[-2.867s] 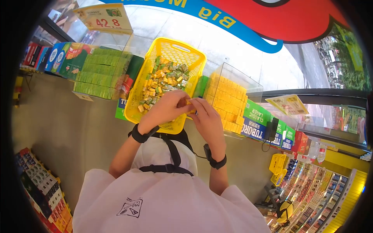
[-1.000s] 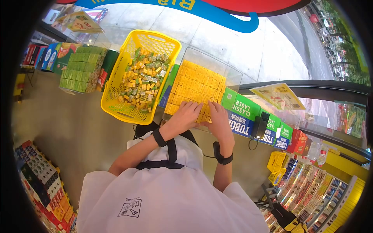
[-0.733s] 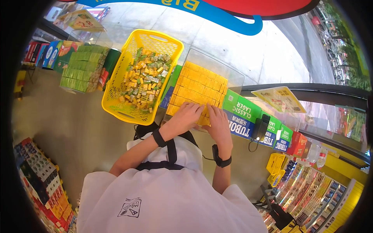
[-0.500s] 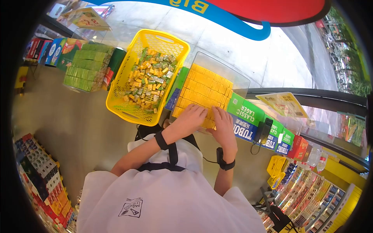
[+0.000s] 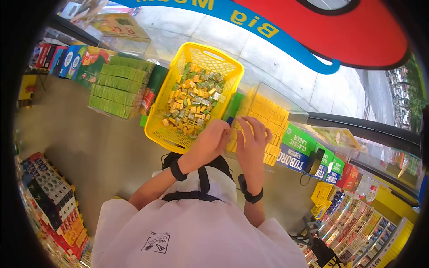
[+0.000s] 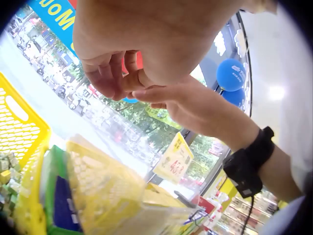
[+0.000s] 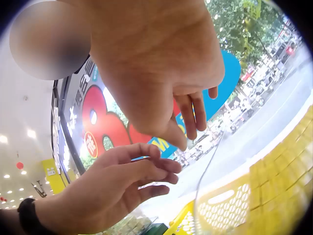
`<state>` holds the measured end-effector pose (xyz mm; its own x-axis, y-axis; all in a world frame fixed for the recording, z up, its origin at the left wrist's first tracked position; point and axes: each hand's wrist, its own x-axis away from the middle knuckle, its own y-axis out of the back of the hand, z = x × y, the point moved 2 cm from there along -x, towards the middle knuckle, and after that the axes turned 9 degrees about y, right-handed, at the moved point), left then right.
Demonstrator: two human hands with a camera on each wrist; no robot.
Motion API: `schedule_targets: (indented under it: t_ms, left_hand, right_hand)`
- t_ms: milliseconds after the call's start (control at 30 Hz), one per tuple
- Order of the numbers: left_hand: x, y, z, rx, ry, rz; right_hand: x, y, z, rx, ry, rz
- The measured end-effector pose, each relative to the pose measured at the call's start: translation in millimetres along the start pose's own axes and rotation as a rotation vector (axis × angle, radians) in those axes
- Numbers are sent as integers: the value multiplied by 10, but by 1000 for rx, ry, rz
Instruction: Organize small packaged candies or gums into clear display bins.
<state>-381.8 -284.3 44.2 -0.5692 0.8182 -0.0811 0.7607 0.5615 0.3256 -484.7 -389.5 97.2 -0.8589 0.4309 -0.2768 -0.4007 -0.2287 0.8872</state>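
Both hands hover at the near left side of a clear box (image 5: 290, 111) that holds rows of small yellow packets (image 5: 263, 111). My left hand (image 5: 210, 142) has its fingers loosely bent, and no thing shows between them in the right wrist view. Beside it, my right hand (image 5: 251, 145) has its fingers spread and slightly bent, holding nothing visible. The fingertips of the two hands come close together in the left wrist view. Left of the hands stands a yellow basket (image 5: 157, 118) with a loose heap of small yellow and green packets (image 5: 196, 98).
A stack of green packets (image 5: 120, 85) stands left of the basket. Tuborg cartons (image 5: 292, 158) line the right, with a black device (image 5: 316, 161) against them. A price card (image 5: 335, 136) stands behind these cartons. A glass front lies beyond the row.
Half a second ago both hands rested on the yellow packets' near rows. Now they are lifted off, towards the basket side. The head view has turned, shifting the basket and box rightwards.
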Motion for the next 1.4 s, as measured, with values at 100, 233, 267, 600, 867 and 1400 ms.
schedule_targets:
  t_ms: [100,233,267,600,867,1400]
  left_hand:
    - [-53,311,499,-20,2,-44]
    - [-26,585,1455,-88,181,-52]
    - [-16,627,1633,-91,243,-46]
    - [-124,671,2905,-441,645,129]
    - [-172,571,3705,-425,987,325]
    - [-188,666,3770,-4,1148,363]
  right_hand:
    - [-253,-497,224,-61,36,-11]
    - [-462,-1231,362,-154,61,35]
    - [-494,-1400,388,-170,55,59]
    - [-385,-3181,195,-154,-87,490]
    - [-262,-3903,0,-336,-266,684]
    - [-154,-4119,27,-451,-465,613]
